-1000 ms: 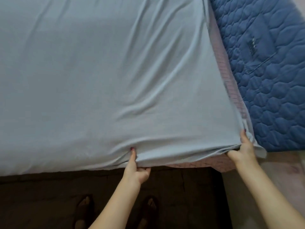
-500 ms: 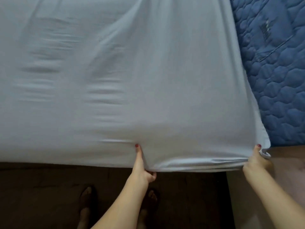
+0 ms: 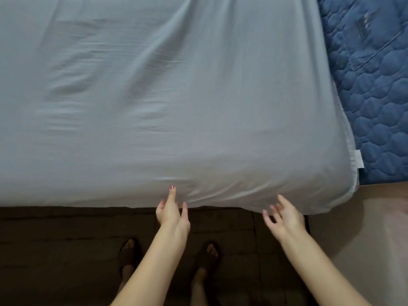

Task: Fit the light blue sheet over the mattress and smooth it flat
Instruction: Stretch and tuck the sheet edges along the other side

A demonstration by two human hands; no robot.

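Sheet point(image 3: 176, 107) covers the mattress from the far edge to the near edge and wraps down over the near right corner, where a white tag point(image 3: 358, 161) shows at its hem. Wrinkles run across its left and middle parts, so smoothing looks unfinished.

Left hand point(image 3: 171, 212) sits at the near edge with one finger pointing up against the fabric and the others loosely spread, gripping nothing; likely it is pressing the edge to settle it. Right hand point(image 3: 284, 215) hovers just below the corner, fingers apart and relaxed, off the cloth as far as I can tell.

Quilt point(image 3: 371, 85), dark blue, lies along the right side, touching the sheet's edge. Below are a dark rug point(image 3: 66, 250), the person's feet point(image 3: 130, 250) and pale floor point(image 3: 364, 239). Nothing blocks the hands.
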